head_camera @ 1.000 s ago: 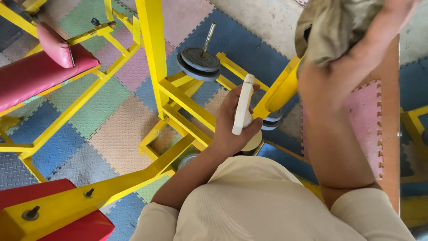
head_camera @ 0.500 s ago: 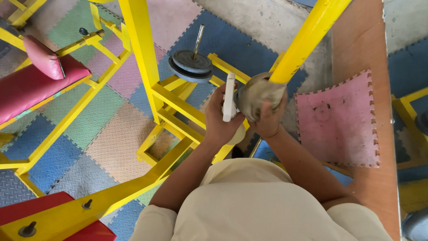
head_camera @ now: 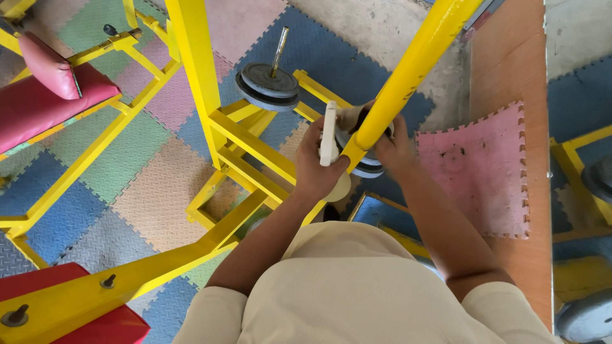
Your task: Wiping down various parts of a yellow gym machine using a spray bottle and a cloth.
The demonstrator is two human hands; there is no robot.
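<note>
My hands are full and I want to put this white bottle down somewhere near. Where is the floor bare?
Bare mat tiles lie left of the yellow upright, toward the red bench. The pink mat on the right is free too. It is crowded around the left hand and right hand: yellow bar, weight plates.

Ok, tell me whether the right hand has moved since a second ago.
Yes. The right hand has come down from the top of the yellow bar to its lower end.
</note>
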